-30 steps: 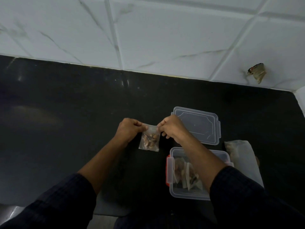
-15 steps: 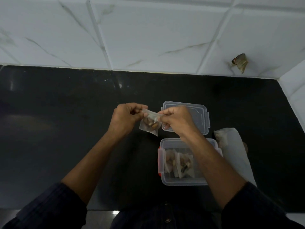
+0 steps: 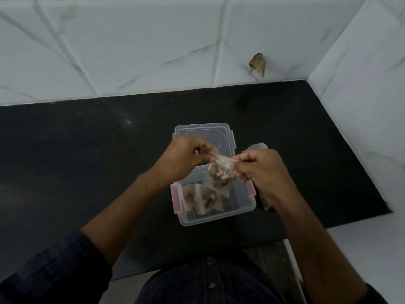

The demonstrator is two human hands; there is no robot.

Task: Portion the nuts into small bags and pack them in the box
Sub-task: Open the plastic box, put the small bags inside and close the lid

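A small clear bag of nuts [image 3: 220, 175] hangs between my hands over the open box. My left hand [image 3: 186, 157] pinches the bag's top edge on the left, and my right hand [image 3: 257, 170] pinches it on the right. Below stands the clear plastic box [image 3: 241, 212] with red side clips on the black counter. Two filled small bags [image 3: 202, 198] lie in its left half. The box's clear lid [image 3: 203, 131] lies flat just behind it, partly hidden by my left hand.
A larger pale plastic bag [image 3: 259, 147] lies right of the box, mostly hidden behind my right hand. The black counter [image 3: 87, 150] ends at white tiled walls behind and on the right. A small brown scrap [image 3: 257, 63] sticks to the back wall.
Both hands have carried the small bag of nuts from left of the lid to above the open box. The camera view has shifted, so the counter's right corner shows.
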